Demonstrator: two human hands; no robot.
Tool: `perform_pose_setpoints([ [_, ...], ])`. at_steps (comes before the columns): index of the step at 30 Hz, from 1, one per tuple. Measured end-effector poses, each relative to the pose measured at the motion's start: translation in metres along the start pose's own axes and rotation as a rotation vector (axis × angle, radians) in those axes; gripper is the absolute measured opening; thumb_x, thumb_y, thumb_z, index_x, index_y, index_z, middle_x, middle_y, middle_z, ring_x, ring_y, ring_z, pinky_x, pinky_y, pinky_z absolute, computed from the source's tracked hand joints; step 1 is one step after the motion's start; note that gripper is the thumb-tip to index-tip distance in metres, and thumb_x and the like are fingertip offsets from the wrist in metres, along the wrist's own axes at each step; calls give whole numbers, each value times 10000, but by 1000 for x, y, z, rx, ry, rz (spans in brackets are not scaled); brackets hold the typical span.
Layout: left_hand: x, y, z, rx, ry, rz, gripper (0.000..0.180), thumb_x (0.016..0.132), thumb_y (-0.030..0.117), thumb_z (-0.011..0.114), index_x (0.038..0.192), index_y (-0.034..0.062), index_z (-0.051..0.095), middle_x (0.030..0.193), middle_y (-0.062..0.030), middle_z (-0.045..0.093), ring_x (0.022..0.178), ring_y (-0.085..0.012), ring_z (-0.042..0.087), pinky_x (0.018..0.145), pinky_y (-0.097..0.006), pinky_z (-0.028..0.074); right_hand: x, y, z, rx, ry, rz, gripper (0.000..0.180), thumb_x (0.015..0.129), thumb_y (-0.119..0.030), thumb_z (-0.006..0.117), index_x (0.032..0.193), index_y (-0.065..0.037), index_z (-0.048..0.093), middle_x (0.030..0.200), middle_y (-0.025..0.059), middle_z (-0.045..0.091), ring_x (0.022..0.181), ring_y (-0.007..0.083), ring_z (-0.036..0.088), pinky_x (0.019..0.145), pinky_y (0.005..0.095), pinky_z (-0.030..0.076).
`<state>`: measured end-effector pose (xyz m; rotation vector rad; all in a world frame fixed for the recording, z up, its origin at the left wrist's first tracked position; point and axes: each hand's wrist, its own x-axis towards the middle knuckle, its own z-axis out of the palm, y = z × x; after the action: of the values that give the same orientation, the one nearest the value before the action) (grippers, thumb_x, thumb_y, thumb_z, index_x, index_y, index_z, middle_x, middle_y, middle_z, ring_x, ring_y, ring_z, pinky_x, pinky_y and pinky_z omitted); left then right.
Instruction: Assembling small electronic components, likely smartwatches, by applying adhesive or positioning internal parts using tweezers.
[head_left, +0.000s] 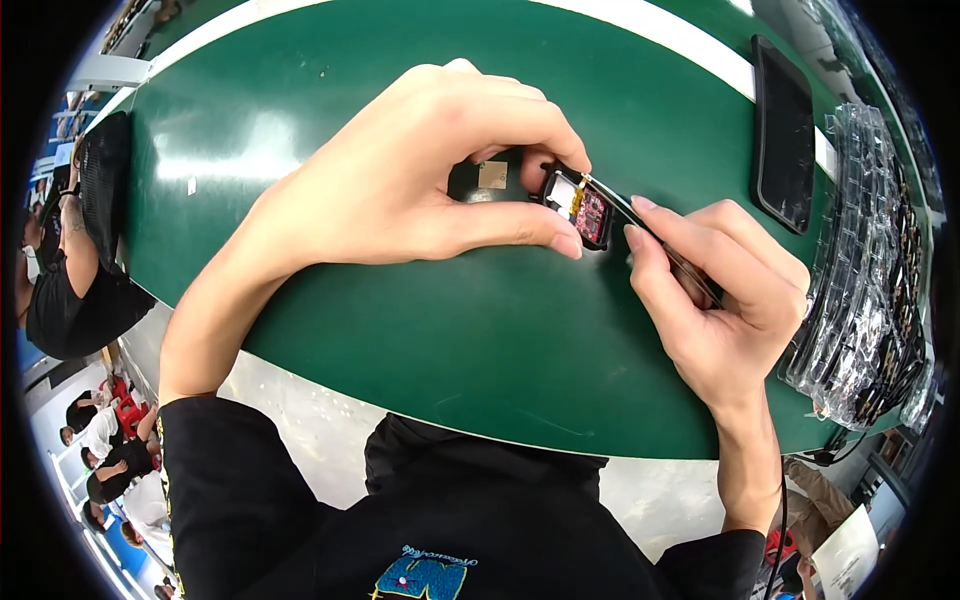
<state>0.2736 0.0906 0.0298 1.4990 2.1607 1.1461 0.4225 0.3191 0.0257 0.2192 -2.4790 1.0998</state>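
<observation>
While our left hand (420,170) pinches small black module (580,210) above green surface (450,330), right hand (725,290) grips thin tweezers (650,232) at it; we judge module light, fragile, best held by edges

Bare green mat (330,130) lies open left; phone (782,135) and clear trays (865,270) crowd right.

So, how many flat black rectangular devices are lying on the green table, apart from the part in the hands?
2: one black device lies at the far right beside the clear trays, one black device at the left edge. Others may be hidden.
</observation>
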Motion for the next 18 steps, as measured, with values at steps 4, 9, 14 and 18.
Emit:
perform_pose_setpoints([
  [4,0,-6,-4,-46,-26,8,467,752,246,995,1146,65,821,857,-16,697,716,-168,519,748,-326,429,0,-1,-1,36,-40,28,189,865,89,844,1049,47,846,735,36,671,575,62,535,525,242,365],
  [9,1,-11,-9,-99,-81,22,481,746,249,991,1164,69,834,880,-18,708,736,-172,479,738,-326,406,1,-4,-10,150,-147,202,146,932,85,796,1072,76,837,784,59,712,686,79,622,596,229,423],
  [14,0,-11,-9,-75,-84,50,500,743,253,988,1177,63,831,929,-22,731,763,-166,545,757,-330,404,1,-4,-10,148,-164,215,150,917,90,795,1059,72,840,759,47,691,667,70,601,585,231,403],
  [18,1,-12,-7,-61,-92,61,507,744,258,987,1184,64,829,942,-19,739,780,-163,571,764,-327,404,2,-6,-10,139,-168,217,151,898,84,806,1041,61,847,733,29,666,644,60,563,570,235,369],
])
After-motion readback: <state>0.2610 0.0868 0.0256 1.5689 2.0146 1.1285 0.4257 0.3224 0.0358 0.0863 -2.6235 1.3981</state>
